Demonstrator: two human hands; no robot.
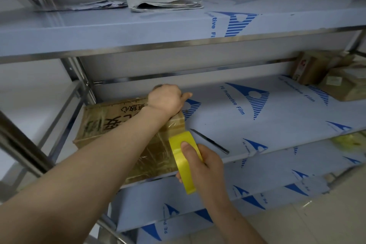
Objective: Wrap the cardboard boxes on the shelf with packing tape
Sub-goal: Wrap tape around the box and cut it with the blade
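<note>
Left arm's stretched right across the cardboard box [111, 125], with the left hand [166, 101] curled over its far right corner, thumb poking out sideways, gripping it. The right hand [204, 166] is wrapped around a yellow tape roll [184, 162], thumb flat on top, pressed against the box's near right side. The box sits on the left of the middle shelf [257, 125], already shiny with tape. A dark pen-like thing [210, 141] lies just beside the roll, more boxes [336, 77] are far right, and papers [164, 3] are up top.
</note>
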